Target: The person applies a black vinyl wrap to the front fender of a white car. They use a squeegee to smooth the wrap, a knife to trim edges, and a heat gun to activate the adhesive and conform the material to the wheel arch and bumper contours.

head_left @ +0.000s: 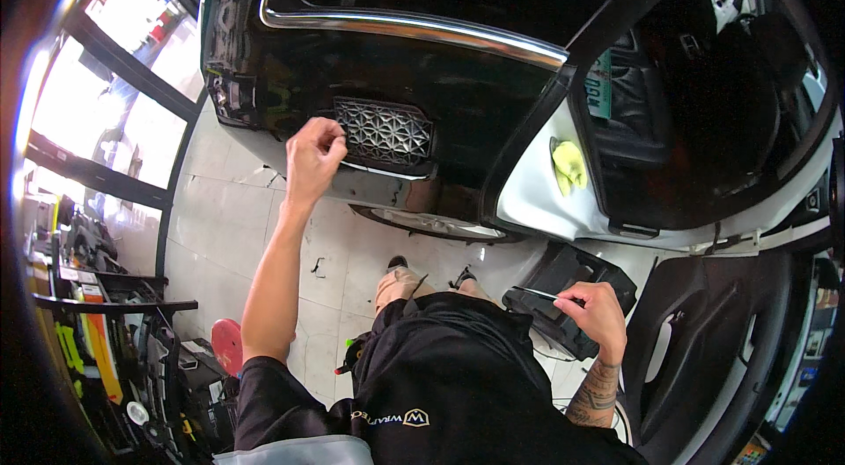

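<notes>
A black car body panel [458,104] fills the area ahead of me, with a silver trim strip [414,28] along its upper part. Set low in the panel is a dark grille-like vent [387,132] with a raised triangular pattern. At the vent's left edge is my left hand [317,153], its fingers pinched together; whatever may be between them is too small to tell. Lower right, in front of my body, my right hand [594,311] grips a slim pen-like tool [539,293] with a pale metallic tip pointing left, apart from the car.
Below the vent shows a wheel [431,223]. A black case [576,280] stands on the tiled floor beside my right hand. An open car door [704,333] is at right; a yellow-green cloth [570,168] sits on the white door frame. Cluttered shelving [106,302] stands at left, near a red disc [226,346].
</notes>
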The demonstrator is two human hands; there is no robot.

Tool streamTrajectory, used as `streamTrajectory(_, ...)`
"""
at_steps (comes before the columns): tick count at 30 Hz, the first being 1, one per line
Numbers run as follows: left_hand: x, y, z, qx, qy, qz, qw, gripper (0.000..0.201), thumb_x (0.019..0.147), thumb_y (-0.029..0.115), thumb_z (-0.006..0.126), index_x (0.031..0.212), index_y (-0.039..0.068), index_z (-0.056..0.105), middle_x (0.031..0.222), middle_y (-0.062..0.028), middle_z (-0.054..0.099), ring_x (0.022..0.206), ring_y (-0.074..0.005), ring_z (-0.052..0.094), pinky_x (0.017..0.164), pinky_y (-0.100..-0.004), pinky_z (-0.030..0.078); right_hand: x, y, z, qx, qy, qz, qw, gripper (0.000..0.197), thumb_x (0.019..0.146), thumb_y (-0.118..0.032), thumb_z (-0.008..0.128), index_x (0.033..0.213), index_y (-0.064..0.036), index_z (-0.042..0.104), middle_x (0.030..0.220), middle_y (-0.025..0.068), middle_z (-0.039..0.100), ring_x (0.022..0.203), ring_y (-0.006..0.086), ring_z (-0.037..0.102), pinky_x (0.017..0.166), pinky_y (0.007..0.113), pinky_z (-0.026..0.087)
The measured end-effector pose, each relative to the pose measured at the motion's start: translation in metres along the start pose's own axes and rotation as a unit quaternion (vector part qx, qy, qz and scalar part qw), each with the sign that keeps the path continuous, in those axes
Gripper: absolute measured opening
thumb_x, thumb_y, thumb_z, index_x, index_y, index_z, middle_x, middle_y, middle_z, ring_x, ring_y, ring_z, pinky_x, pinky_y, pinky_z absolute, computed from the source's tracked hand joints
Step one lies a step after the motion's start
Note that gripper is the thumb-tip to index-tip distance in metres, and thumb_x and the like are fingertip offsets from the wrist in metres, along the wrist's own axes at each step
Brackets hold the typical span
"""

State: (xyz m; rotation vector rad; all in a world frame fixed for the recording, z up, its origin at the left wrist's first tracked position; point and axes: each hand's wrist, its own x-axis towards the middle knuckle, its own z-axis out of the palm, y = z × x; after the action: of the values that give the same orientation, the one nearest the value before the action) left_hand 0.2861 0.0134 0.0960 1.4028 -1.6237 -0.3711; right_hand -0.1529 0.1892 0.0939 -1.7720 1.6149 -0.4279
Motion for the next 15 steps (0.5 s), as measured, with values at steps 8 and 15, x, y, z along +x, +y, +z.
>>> streamTrajectory(8,0.007,0.006,-0.009,-0.220,0.058,-0.191,0.955,0.004,0.090,-0.001,0.052,0.091,-0.004,0.055,0.082,-0.0169,0.069,0.068,-0.0196,0.071,0.063,-0.0299,0.060,0.005,0.002,0.004,0.005,-0.005,-0.030,1.000,0.014,0.076,-0.013,0.075,0.081,-0.0009,0.072,0.076,0.0127,0.069,0.067,0.0290,0.066,0.061,0.035,0.049)
streamTrajectory(15,0.020,0.015,-0.158,-0.498,0.307,-0.023,0.810,0.013,0.094,0.011,0.058,0.105,0.003,0.058,0.096,-0.0095,0.066,0.073,-0.0154,0.062,0.068,-0.0294,0.054,-0.008,0.009,0.003,0.026,0.009,0.012,1.000,0.015,0.078,-0.014,0.073,0.085,-0.0003,0.072,0.076,0.0138,0.069,0.067,0.0309,0.066,0.061,0.035,0.049)
